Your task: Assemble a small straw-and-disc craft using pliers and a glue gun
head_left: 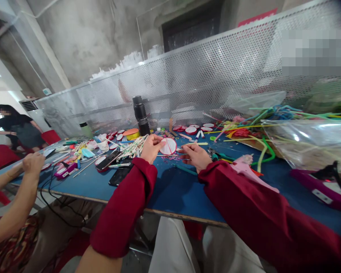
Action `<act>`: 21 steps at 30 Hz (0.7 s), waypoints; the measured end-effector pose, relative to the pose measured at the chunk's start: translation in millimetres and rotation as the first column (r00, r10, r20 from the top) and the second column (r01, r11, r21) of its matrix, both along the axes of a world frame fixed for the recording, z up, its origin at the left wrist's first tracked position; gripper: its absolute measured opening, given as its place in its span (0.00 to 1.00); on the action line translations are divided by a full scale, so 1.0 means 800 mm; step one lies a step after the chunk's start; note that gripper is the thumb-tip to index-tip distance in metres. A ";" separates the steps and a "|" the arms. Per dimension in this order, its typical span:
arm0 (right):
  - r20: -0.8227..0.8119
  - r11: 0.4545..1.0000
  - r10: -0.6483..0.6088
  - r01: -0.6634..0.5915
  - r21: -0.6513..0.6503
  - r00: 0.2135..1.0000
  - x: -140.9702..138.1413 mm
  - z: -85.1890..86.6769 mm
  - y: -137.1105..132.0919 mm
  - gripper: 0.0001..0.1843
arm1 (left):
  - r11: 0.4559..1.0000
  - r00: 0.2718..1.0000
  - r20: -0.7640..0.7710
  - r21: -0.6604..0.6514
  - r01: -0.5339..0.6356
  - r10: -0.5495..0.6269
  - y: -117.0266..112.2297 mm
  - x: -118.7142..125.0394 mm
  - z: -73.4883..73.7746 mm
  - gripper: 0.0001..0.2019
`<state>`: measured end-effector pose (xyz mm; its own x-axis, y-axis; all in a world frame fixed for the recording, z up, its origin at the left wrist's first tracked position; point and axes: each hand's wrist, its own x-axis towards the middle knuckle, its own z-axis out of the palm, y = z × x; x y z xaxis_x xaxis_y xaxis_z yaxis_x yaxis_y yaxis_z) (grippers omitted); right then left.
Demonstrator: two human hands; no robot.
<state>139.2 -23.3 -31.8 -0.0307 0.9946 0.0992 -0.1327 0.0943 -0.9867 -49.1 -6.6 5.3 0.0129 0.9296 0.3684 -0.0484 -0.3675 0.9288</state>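
Note:
My left hand [151, 148] is closed on the edge of a small white round disc with a red rim [168, 146], held just above the blue table [173, 193]. A thin stick crosses the disc. My right hand [193, 155] rests on the table just right of the disc, fingers pinched together near a thin white stick [193, 144]; what they hold is too small to name. Both arms wear dark red sleeves.
A black flask [140, 115] stands behind the disc. White sticks [132, 148], phones [110, 161], more red-rimmed discs [191, 130], a pink glue gun [248, 167], coloured pipe cleaners [261, 121] and plastic bags [309, 144] litter the table. A co-worker's arms [19, 182] are at left.

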 end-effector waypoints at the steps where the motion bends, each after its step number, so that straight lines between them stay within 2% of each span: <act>1: 0.067 1.000 -0.014 0.012 0.029 0.998 0.000 0.000 0.001 0.12 | 0.999 0.998 -0.062 0.038 0.017 -0.015 -0.001 0.001 -0.001 0.14; 4: 0.273 0.981 -0.066 0.012 0.194 0.960 0.001 -0.003 0.002 0.17 | 0.992 0.975 -0.216 0.100 0.071 -0.048 -0.003 0.005 -0.005 0.10; 6: 0.363 0.954 -0.110 -0.004 0.299 0.925 0.002 -0.005 0.001 0.17 | 0.990 0.965 -0.252 0.096 0.103 -0.076 -0.004 0.008 -0.007 0.08; 8: 0.402 0.940 -0.129 -0.018 0.341 0.907 0.004 -0.007 0.001 0.15 | 0.987 0.959 -0.257 0.066 0.144 -0.123 -0.006 0.009 -0.006 0.06; 13: 0.450 0.953 -0.128 -0.016 0.302 0.884 0.004 -0.010 -0.001 0.11 | 0.991 0.960 -0.252 0.031 0.131 -0.119 -0.006 0.009 -0.005 0.11; 18: 0.452 0.960 -0.076 -0.057 0.274 0.889 -0.001 -0.012 -0.001 0.09 | 0.988 0.953 -0.268 0.028 0.154 -0.141 0.002 0.011 -0.018 0.08; 21: 0.424 0.961 -0.040 -0.082 0.265 0.905 -0.003 -0.012 -0.003 0.10 | 0.991 0.965 -0.226 -0.031 0.129 -0.132 0.005 0.014 -0.024 0.09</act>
<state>137.2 -25.4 -41.1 -0.1504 0.9295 0.3368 0.2843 0.3670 -0.8857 -37.7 -3.0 -14.2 0.2161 0.9201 0.3267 0.1181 -0.3568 0.9267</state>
